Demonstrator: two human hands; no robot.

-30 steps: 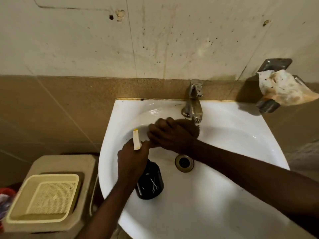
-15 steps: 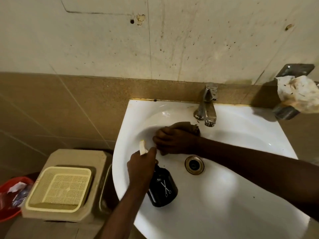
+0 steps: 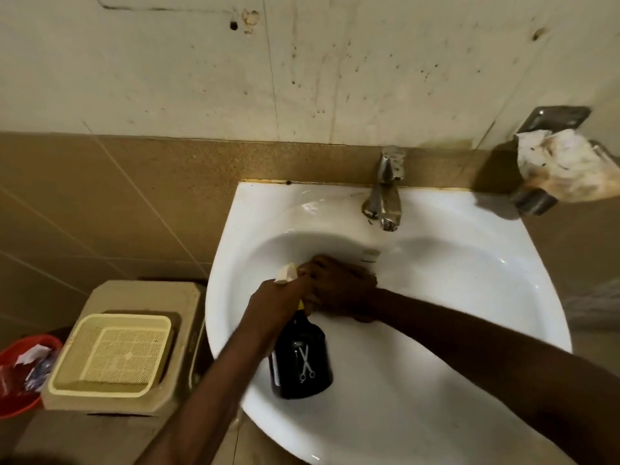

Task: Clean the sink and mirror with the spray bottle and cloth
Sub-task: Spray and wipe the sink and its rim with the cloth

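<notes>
In the head view, my left hand grips the neck of a black spray bottle with a scissors mark. Its white nozzle points away from me, over the left side of the white sink. My right hand presses flat on the basin wall just right of the nozzle, touching my left hand. The dark cloth lies under its fingers and is almost entirely hidden. My right wrist covers the drain. The chrome faucet stands at the sink's back edge. No mirror is in view.
A metal wall holder with a crumpled, stained rag or paper hangs right of the faucet. Left of the sink stands a beige box with a cream plastic basket on top. A red bin with litter sits beyond it.
My right hand has slid with the cloth from under the faucet toward me and to the left, and now covers the drain. My left hand still holds the bottle. The view shifted left.
</notes>
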